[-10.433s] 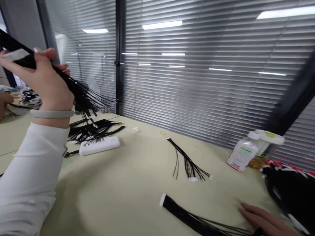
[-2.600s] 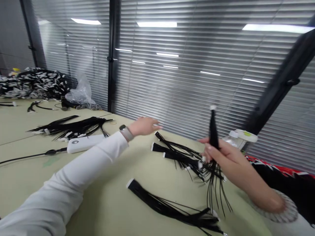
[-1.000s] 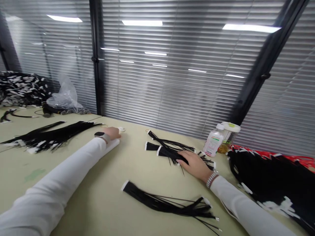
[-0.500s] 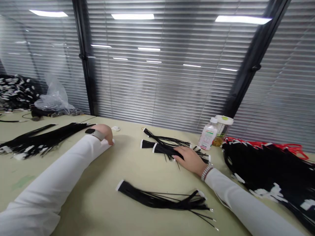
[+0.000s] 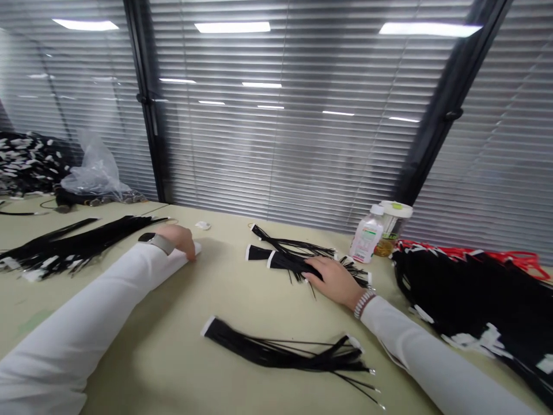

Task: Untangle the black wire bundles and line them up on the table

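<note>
My right hand [image 5: 334, 280] lies over a bundle of thin black wires [image 5: 289, 262] with a white band at its left end, fingers closed on it. Another white-banded bundle [image 5: 258, 253] lies against it, and a looser black strand bundle [image 5: 285, 242] lies just behind. My left hand [image 5: 180, 237], with a watch at the wrist, bends down over the table at left; its fingertips are mostly hidden. Left of it spreads a pile of black wires [image 5: 82, 245]. In front, a separate bundle of black wires [image 5: 268, 349] lies flat, white band leftward.
At right stand a bottle [image 5: 367, 236] and a lidded jar [image 5: 393, 227]. A large heap of black wires [image 5: 470, 300] with red cords [image 5: 518, 259] lies beside them. At far left are a black-and-white heap [image 5: 30, 164] and a clear plastic bag [image 5: 95, 170]. Window blinds rise behind.
My left hand has shifted a little to the left and slightly down. My right hand stays in place on the wire bundle.
</note>
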{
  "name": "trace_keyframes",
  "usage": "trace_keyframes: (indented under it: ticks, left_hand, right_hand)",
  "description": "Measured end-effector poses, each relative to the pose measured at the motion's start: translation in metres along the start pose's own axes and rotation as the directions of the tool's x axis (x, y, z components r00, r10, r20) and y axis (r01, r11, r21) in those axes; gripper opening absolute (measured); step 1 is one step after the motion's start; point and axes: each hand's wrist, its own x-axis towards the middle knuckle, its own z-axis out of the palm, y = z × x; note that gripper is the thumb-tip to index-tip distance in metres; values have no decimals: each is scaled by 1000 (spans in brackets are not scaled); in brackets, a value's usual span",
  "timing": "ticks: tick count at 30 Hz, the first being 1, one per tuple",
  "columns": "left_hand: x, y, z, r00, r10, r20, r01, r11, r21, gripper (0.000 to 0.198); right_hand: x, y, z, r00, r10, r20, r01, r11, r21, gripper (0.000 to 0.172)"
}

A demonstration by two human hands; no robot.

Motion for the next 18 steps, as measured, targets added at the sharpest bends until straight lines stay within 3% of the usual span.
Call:
trace_keyframes:
  ticks: [3,8,13,18]
  left_hand:
    - [1,5,3,998,-4,65,3,1000,12,60]
    - [20,34,13,1000,17,14,-17,1000,-5,71]
    - [50,71,26,991,68,-118,-70,997,-12,48]
    - [66,78,31,955,195,-222,-203,979,-15,35]
  right_hand:
    - [0,0,0,1000,2,-1,-2,1000,6,36]
    - [1,2,2,1000,9,-10,-9,1000,15,35]
    - [0,2,2,1000,22,-13,-23,1000,-1,35]
    - [-1,1,1,1000,22,-16,-22,1000,-16,34]
